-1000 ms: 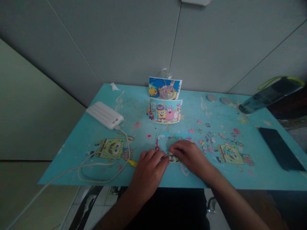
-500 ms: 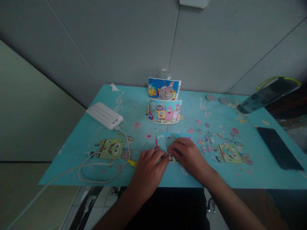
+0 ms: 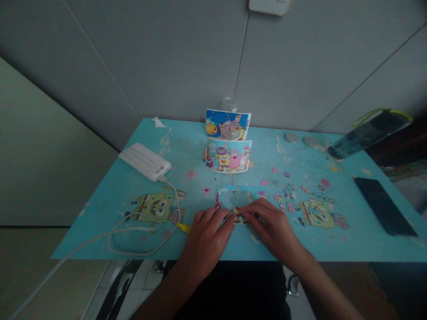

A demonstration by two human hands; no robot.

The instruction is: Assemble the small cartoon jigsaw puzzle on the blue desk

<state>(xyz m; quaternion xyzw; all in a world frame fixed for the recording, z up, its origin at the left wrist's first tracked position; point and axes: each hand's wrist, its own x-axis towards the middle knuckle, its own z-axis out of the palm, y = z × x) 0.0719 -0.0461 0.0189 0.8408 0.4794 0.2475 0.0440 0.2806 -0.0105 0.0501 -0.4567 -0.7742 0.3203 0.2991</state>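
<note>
A partly assembled jigsaw puzzle (image 3: 230,189) lies flat near the table's front edge, its border joined and its middle showing bare table. My left hand (image 3: 209,231) covers the lower left corner, thumb and fingers drawn together on the puzzle's edge. Opposite it, my right hand (image 3: 271,222) reaches in from the right, its thumb and forefinger pinched at a small yellow and red puzzle piece (image 3: 238,210) by the lower border. The fingertips partly hide that piece. Several loose puzzle pieces (image 3: 291,193) are scattered right of my right hand, and one pink piece (image 3: 206,190) lies left of the puzzle.
Behind the puzzle stands a cartoon picture card (image 3: 228,155), with a clear round container (image 3: 231,130) behind it. A white power bank (image 3: 146,161) with a cable is at left. A dark phone (image 3: 385,206), a bottle (image 3: 370,133) and two round lids (image 3: 310,142) are at right.
My right hand has drawn back slightly to the right and down, uncovering the yellow and red piece at the lower border. My left hand stays nearly in place.
</note>
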